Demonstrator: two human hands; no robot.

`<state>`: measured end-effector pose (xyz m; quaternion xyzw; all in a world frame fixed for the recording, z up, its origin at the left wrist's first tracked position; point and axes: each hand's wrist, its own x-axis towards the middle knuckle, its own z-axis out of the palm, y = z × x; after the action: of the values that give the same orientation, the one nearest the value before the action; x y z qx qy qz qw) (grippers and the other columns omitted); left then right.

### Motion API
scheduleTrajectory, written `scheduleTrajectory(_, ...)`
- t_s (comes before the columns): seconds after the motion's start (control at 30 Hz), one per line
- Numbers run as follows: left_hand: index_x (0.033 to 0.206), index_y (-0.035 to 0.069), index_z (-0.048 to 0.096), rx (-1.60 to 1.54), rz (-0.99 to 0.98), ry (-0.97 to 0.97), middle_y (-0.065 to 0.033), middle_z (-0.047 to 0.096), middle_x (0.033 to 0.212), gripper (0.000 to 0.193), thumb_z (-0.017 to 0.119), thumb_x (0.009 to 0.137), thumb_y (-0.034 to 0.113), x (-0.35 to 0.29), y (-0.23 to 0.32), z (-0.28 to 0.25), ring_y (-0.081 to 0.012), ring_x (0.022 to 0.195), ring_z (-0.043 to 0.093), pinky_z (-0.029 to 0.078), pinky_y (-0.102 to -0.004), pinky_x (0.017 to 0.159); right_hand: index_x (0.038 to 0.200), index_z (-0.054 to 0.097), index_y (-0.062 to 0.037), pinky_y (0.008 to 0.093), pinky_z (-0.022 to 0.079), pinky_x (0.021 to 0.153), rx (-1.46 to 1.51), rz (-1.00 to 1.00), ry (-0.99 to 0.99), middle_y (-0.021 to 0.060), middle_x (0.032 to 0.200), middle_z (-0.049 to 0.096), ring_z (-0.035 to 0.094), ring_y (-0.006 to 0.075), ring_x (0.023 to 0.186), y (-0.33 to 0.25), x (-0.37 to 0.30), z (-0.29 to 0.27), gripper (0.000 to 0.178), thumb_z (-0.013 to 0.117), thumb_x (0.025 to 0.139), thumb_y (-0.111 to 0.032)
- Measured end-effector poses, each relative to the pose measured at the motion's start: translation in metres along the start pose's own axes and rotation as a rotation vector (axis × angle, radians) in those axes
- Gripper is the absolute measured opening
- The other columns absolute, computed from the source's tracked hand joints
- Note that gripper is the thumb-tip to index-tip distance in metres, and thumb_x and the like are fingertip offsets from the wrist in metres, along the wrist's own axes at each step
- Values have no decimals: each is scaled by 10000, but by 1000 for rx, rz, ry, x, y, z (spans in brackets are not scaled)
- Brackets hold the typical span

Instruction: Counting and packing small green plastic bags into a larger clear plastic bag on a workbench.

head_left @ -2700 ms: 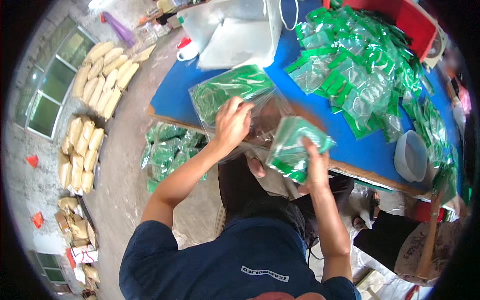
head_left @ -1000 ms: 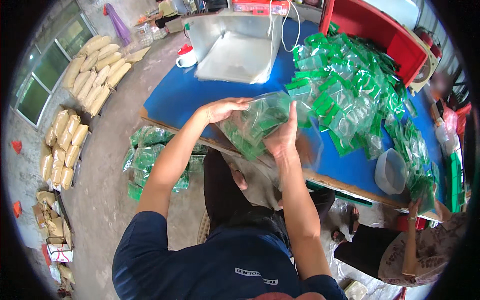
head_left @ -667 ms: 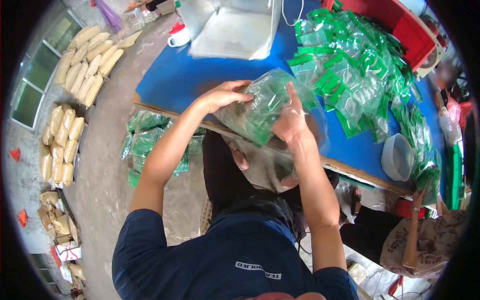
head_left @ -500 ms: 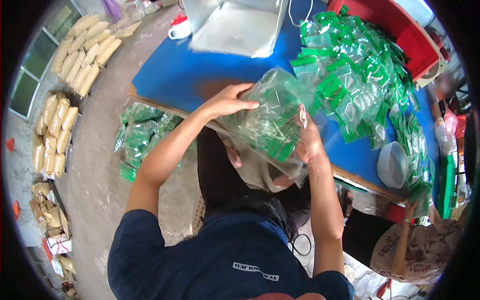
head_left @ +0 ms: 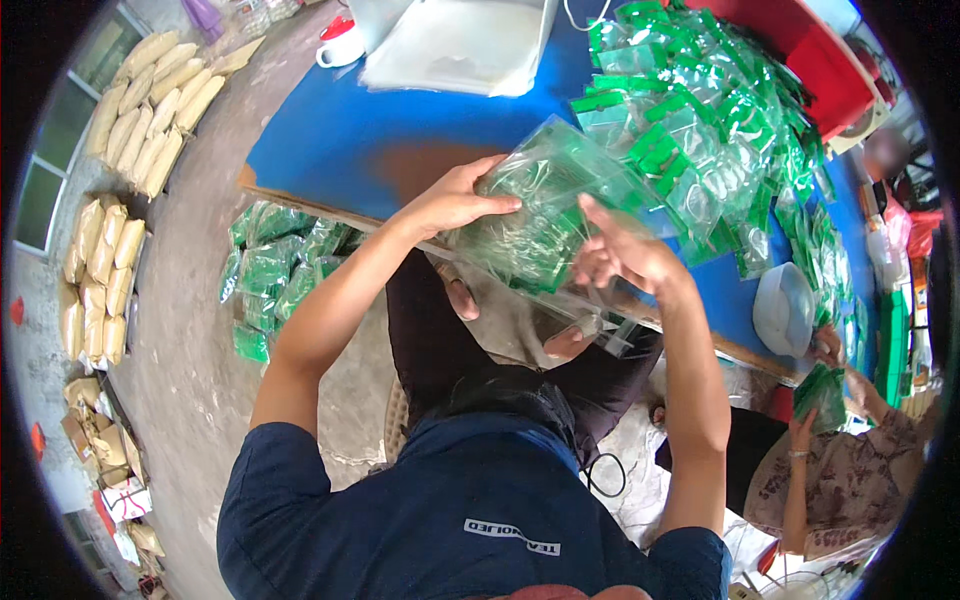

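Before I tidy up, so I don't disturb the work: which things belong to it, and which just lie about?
Likely in use: clear bag in the left hand; heap of green packets; blue table.
Likely lying about: red-lidded mug; tan sacks.

held bag (head_left: 540,205): clear, green showing through; packet pile (head_left: 700,150): green and clear; tabletop (head_left: 320,130): blue, brown patch (head_left: 425,165); bin (head_left: 822,75): red; tub (head_left: 785,312): translucent white; jug (head_left: 345,48): white, lid (head_left: 337,27) red; sacks (head_left: 150,115): tan; floor bundles (head_left: 265,270): green; shirt (head_left: 420,490): navy, label (head_left: 512,537) white; trousers (head_left: 440,345): black; co-worker's top (head_left: 835,490): brownish, dark floral print; floor (head_left: 195,250): grey
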<state>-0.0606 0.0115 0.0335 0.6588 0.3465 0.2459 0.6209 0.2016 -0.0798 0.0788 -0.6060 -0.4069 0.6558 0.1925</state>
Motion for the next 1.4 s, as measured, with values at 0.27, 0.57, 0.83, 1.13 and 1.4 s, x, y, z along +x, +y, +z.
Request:
scheduleTrajectory(0.27, 1461, 3, 414, 223, -46, -76, -149, 521, 1419, 861, 829, 789, 347, 4, 18, 1, -248, 1305, 493, 377, -362, 1099, 1010, 623, 26, 342, 475, 507, -640, -786, 642, 153, 809, 648, 637, 202, 616, 140, 44, -13, 288, 559, 967, -252)
scheduleTrajectory(0.57, 1462, 11, 416, 323, -90, 60, -163, 526, 1421, 862, 826, 787, 360, 4, 11, -5, -254, 1310, 496, 379, -376, 1104, 1250, 505, 89, 297, 547, 540, 786, -586, 335, 207, 1026, 651, 680, 217, 701, 89, 21, 49, 422, 570, 1000, -245)
scheduleTrajectory(0.83, 1538, -51, 179, -123, -97, -180, -159, 253, 1602, 929, 744, 873, 267, 69, 24, -12, -238, 1468, 254, 205, -371, 1200, 1023, 595, 14, 488, 492, 688, -800, -699, 989, 300, 963, 642, 634, 453, 841, 81, 105, -25, 272, 502, 1004, -241)
scheduleTrajectory(1.13, 1537, 43, 291, -102, -63, -156, -102, 478, 1447, 773, 705, 907, 213, 62, 27, 2, -202, 1297, 466, 374, -353, 1093, 881, 580, 13, 532, 476, 608, -328, -903, 1051, 296, 802, 638, 620, 503, 769, 58, 125, -39, 376, 518, 1015, -333)
scheduleTrajectory(1.4, 1535, 39, 306, -61, -133, -47, -152, 446, 1486, 826, 728, 895, 346, 63, 9, -17, -236, 1357, 420, 298, -356, 1148, 924, 608, 38, 537, 450, 693, -243, -668, 928, 317, 805, 606, 581, 519, 866, 34, 71, 18, 447, 479, 1026, -379)
